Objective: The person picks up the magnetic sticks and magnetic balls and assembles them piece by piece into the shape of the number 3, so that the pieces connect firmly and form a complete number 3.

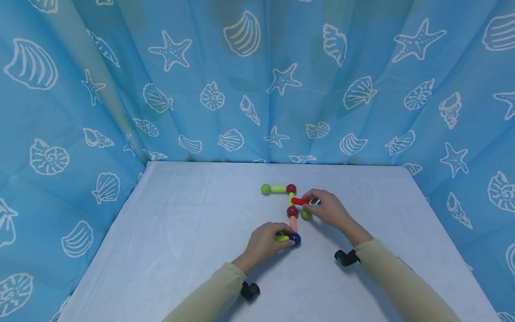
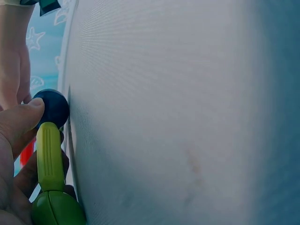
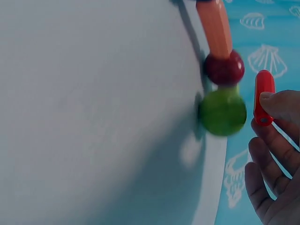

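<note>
My left hand (image 1: pixel 263 241) pinches a dark blue ball (image 1: pixel 295 238) low over the table. In the left wrist view, a yellow-green stick (image 2: pixel 50 159) runs from that ball to a green ball (image 2: pixel 56 208) beside the palm. A salmon stick (image 1: pixel 293 223) links the blue ball to a dark red ball (image 1: pixel 292 211). Beyond it, yellow-green sticks join a second dark red ball (image 1: pixel 291 189) and a light green ball (image 1: pixel 266 189). Between thumb and fingers, my right hand (image 1: pixel 327 208) holds a red stick (image 3: pixel 264 89) above the joined pieces. Another green ball (image 1: pixel 306 215) lies just below that hand.
A white-covered table (image 1: pixel 181 223) lies under the pieces. Behind it and at its sides hangs a blue curtain (image 1: pixel 249 80) with white shells and starfish. Black wrist devices (image 1: pixel 250 291) sit at both sleeve cuffs.
</note>
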A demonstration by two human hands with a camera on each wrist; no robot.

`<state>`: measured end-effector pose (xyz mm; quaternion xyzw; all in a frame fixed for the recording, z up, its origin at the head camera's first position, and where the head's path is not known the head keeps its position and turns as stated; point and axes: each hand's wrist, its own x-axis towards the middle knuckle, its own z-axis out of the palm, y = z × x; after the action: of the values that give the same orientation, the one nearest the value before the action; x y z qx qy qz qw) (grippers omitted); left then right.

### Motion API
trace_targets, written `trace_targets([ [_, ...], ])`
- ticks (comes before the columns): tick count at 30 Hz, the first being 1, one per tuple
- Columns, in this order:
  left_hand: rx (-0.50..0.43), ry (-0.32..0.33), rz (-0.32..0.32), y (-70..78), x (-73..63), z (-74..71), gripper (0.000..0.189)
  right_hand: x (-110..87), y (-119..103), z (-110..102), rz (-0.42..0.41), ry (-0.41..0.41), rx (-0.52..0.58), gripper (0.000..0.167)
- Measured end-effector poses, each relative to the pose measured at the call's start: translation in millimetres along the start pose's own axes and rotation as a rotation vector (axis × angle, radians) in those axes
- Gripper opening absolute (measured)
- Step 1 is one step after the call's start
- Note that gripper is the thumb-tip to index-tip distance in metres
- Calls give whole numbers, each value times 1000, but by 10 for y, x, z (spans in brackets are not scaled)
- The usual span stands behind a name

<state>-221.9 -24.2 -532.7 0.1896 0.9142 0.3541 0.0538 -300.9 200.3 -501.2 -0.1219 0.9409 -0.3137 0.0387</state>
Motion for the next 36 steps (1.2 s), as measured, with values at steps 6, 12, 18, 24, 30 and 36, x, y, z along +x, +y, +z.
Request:
trace_targets([
  [6,7,5,1,4,4,3,25,83,-183,108,-47,-27,-3,26],
  [12,-3,-3,6,-1,-2,-8,26,166,-260,250,-56,-61,-1,24],
  [18,9,-10,12,-10,4,-2,27,202,-257,339,-61,-83,16,23],
  [24,13,-2,21,-7,-1,-8,28,215,-247,384,-100,-87,16,25],
  [30,24,6,42,-17,0,3,28,213,-249,429,-102,-101,-25,23],
  [36,31,7,42,-3,-5,-2,28,201,-272,429,-96,-106,-32,22],
])
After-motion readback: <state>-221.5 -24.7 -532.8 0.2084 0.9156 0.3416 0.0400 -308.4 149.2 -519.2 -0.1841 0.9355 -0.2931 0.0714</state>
